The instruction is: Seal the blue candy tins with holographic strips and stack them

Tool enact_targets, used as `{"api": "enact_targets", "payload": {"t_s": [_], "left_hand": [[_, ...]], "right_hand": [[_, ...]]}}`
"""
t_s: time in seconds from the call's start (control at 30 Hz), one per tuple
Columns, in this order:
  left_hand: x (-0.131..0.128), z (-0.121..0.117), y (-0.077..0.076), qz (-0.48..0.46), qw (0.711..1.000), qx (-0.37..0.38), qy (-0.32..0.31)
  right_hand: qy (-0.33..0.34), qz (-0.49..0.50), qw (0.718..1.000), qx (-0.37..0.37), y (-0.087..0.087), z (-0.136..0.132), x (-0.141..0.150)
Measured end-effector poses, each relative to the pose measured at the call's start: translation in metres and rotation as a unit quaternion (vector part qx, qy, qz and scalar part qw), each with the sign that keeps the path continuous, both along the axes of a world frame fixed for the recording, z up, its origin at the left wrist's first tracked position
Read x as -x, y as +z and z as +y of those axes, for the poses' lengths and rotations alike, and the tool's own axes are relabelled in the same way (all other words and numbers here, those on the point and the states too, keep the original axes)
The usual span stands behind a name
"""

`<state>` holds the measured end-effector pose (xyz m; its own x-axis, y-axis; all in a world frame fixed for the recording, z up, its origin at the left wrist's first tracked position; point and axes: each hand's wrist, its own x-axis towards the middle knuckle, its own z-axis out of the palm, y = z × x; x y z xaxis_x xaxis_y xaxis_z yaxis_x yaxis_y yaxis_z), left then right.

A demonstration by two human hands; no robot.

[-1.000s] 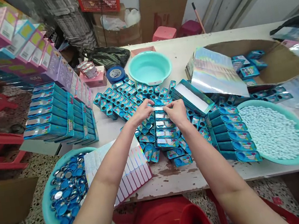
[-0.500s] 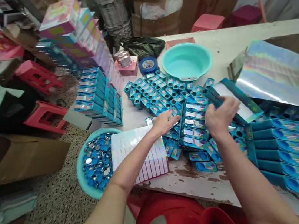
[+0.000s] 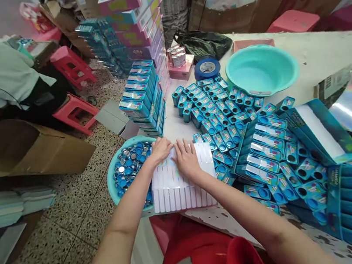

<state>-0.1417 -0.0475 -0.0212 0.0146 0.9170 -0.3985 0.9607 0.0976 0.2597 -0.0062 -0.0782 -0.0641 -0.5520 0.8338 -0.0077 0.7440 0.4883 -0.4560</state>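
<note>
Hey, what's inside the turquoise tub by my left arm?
Round blue and silver caps show inside the tub. The left forearm and white sheet hide its right side; caps hide its bottom.

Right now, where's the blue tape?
The blue tape lies upper-middle in the head view, between the small pink box at left and the basin at right.

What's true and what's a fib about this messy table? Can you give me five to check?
1. The right hand lies on the white-striped sheet. True.
2. The left hand holds the tape roll. False: it is at the sheet's far-left corner.
3. Blue and silver discs sit in a bowl. True.
4. The stools at left are green. False: they are red.
5. A black bag lies behind the tape roll. True.
</note>
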Motion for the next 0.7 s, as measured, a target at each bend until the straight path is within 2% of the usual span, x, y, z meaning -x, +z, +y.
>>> {"api": "enact_targets", "payload": {"t_s": [0.07,0.13,0.23,0.3,0.37,0.43,0.5,0.53,0.6,0.7], "left_hand": [[0.001,-0.001,-0.003,0.004,1.000,-0.003,0.005],[0.004,-0.001,-0.007,0.005,1.000,-0.006,0.004],[0.008,-0.004,-0.008,0.004,1.000,-0.023,0.022],[0.003,-0.007,-0.001,-0.022,0.993,-0.085,0.076],[-0.013,-0.011,0.013,-0.134,0.972,-0.158,0.111],[-0.037,-0.013,0.030,-0.314,0.934,-0.153,0.074],[-0.068,-0.012,0.046,-0.446,0.893,-0.066,0.014],[-0.083,-0.008,0.052,-0.473,0.881,-0.022,0.000],[-0.112,0.007,0.058,-0.481,0.876,0.031,-0.004],[-0.148,0.045,0.058,-0.480,0.875,0.048,-0.043]], "right_hand": [[0.010,-0.003,1.000,-0.018,0.003,-0.014,-0.008],[0.014,0.014,0.999,-0.042,0.015,-0.023,-0.020],[-0.015,0.071,0.994,-0.087,0.049,-0.023,-0.046],[-0.062,0.123,0.985,-0.099,0.076,-0.016,-0.066],[-0.114,0.183,0.973,-0.080,0.099,-0.009,-0.086],[-0.152,0.228,0.961,-0.045,0.114,-0.002,-0.104],[-0.186,0.236,0.954,-0.019,0.121,0.003,-0.120],[-0.208,0.229,0.951,-0.016,0.121,0.006,-0.128],[-0.262,0.205,0.942,-0.028,0.117,0.014,-0.145],[-0.358,0.180,0.914,-0.060,0.106,0.033,-0.173]]}}
